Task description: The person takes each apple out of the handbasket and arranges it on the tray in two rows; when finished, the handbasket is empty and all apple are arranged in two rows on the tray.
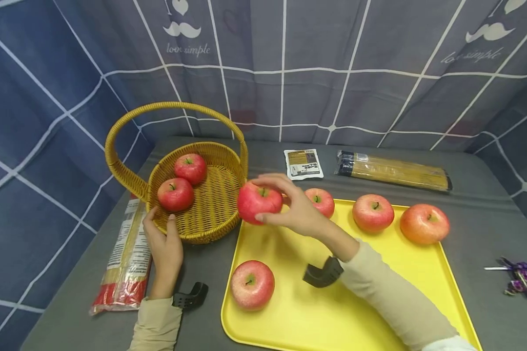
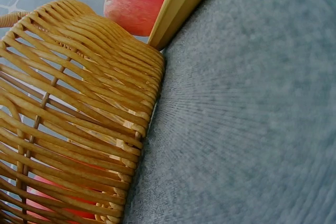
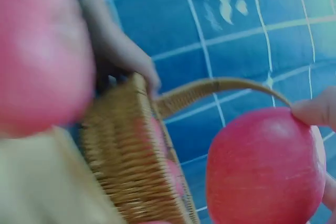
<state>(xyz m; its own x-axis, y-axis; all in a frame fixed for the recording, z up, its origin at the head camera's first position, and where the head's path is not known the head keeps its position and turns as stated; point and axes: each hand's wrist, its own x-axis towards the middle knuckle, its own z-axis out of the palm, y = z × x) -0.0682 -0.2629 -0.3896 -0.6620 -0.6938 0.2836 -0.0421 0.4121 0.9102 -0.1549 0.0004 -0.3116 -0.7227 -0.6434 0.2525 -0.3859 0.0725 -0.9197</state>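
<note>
Right hand (image 1: 296, 209) curls fingers round smooth round red apple (image 1: 259, 202), held in air between woven yellow wicker basket (image 1: 215, 214) and flat glossy yellow plastic tray (image 1: 290, 312), just beside basket rim. Left hand (image 1: 164, 243) rests against basket's outer wall, thumb and fingers spread on ribbed weave, pinching nothing. Basket has arched braided handle and holds two red apples (image 1: 182, 183). Four more apples sit on tray. Long cellophane spaghetti packet (image 1: 393, 170) lies on grey felt-like tabletop (image 1: 487, 234) behind tray.
</note>
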